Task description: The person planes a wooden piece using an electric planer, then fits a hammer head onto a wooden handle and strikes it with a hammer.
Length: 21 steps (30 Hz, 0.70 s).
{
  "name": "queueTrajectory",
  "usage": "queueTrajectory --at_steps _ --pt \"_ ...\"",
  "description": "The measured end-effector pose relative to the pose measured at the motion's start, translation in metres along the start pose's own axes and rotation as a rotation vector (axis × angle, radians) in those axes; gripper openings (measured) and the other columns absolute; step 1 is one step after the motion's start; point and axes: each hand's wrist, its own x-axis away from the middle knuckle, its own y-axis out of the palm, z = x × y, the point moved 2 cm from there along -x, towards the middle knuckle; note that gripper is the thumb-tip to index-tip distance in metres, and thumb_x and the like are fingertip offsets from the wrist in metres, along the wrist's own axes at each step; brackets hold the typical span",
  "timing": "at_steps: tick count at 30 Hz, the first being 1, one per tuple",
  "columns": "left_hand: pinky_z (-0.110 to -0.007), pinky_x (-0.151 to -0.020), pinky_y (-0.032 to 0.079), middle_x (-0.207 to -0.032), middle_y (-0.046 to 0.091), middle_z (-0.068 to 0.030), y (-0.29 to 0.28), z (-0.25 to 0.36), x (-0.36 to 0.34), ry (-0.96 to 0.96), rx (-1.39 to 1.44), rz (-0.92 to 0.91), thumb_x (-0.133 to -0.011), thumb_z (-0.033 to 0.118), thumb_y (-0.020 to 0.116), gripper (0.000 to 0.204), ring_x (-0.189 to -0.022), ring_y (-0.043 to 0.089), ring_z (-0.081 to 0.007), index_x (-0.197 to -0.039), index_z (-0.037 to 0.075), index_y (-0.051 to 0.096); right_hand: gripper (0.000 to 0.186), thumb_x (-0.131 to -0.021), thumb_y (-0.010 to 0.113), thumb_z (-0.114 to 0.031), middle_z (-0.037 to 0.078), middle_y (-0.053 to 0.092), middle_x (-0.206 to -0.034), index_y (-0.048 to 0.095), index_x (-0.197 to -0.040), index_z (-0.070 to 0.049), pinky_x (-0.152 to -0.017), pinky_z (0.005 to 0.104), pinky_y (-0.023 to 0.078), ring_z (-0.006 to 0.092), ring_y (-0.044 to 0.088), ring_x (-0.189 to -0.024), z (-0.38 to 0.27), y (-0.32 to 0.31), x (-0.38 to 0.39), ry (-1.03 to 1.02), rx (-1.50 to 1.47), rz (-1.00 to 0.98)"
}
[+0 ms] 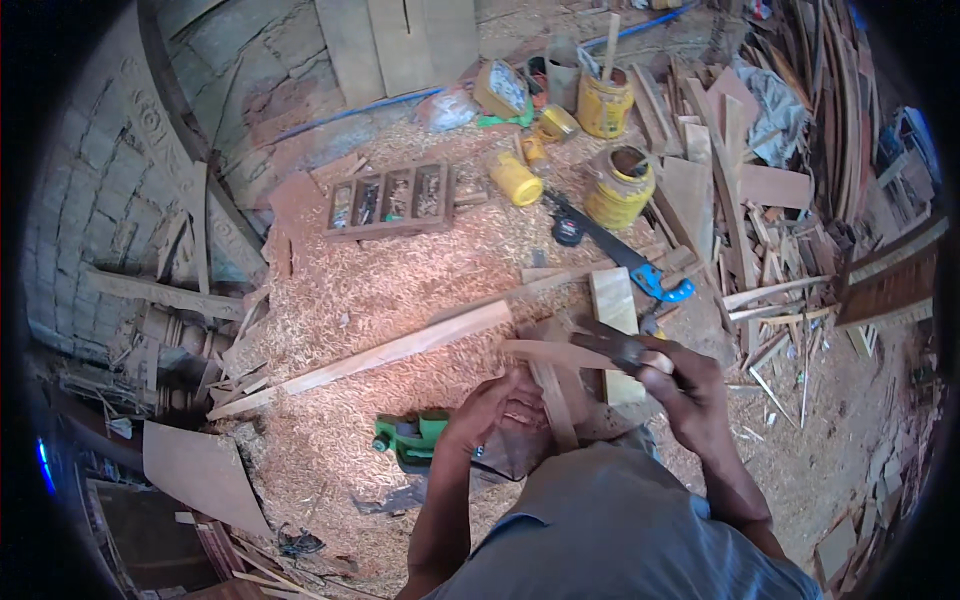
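My left hand (500, 410) is in the lower middle with its fingers curled against the edge of a short wooden piece (555, 405), which stands close to my lap. My right hand (690, 395) is closed round a dark tool (622, 350) with a pale rounded end; its exact kind is hard to make out. From beside that tool a slim, slightly curved wooden strip (550, 352) reaches left, above the short piece. Just left of my left hand lies a green power planer (420, 440), partly covered by my forearm. A pale board (615, 300) lies beyond my right hand.
A long batten (380, 355) crosses the shavings. Beyond it stand a divided wooden box (388, 203) of small parts and yellow containers (620, 190). A blue-handled handsaw (625, 255) lies right of centre. Scrap timber (770, 240) is piled at right; a thin panel (200, 470) lies left.
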Motion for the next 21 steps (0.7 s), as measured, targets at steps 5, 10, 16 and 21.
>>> queueTrajectory --at_steps 5,10,16,21 --pt "-0.039 -0.086 0.054 -0.099 0.068 -0.0116 -0.053 0.049 -0.001 0.291 -0.123 0.484 -0.1 0.043 0.054 0.046 -0.094 0.067 -0.023 -0.113 0.0 0.063 0.033 -0.1 0.059 -0.02 0.011 0.071 -0.095 0.064 -0.12 0.005 -0.081 0.0311 0.051 0.0162 0.065 -0.088 0.011 -0.016 -0.002 0.158 -0.05 0.193" --pt "-0.036 -0.093 0.048 -0.107 0.067 -0.014 -0.026 0.088 -0.017 0.714 -0.715 0.41 -0.09 0.025 0.073 0.038 -0.104 0.064 -0.0258 -0.115 -0.001 0.061 0.033 -0.101 0.057 -0.023 0.009 0.07 -0.096 0.064 -0.117 0.005 -0.081 0.0299 0.051 0.0136 0.063 -0.088 0.009 -0.015 -0.027 0.292 -0.222 0.201" --pt "-0.042 -0.088 0.053 -0.103 0.07 -0.0171 0.1 0.097 -0.04 0.677 -1.12 0.12 -0.074 0.033 0.086 0.057 -0.1 0.068 -0.0345 -0.116 0.002 0.063 0.036 -0.106 0.048 -0.03 0.01 0.065 -0.094 0.063 -0.112 0.003 -0.086 0.0328 0.047 0.0172 0.059 -0.088 0.042 0.01 -0.042 0.279 -0.389 0.102" --pt "-0.033 -0.073 0.053 -0.102 0.07 -0.0079 0.098 0.073 -0.07 0.631 -0.779 0.314 -0.088 0.017 0.075 0.034 -0.087 0.066 -0.0167 -0.114 0.002 0.061 0.042 -0.102 0.054 -0.034 0.022 0.064 -0.111 0.06 -0.122 0.001 -0.091 0.0378 0.048 0.032 0.062 -0.104 0.184 -0.02 -0.032 0.365 0.051 0.164"
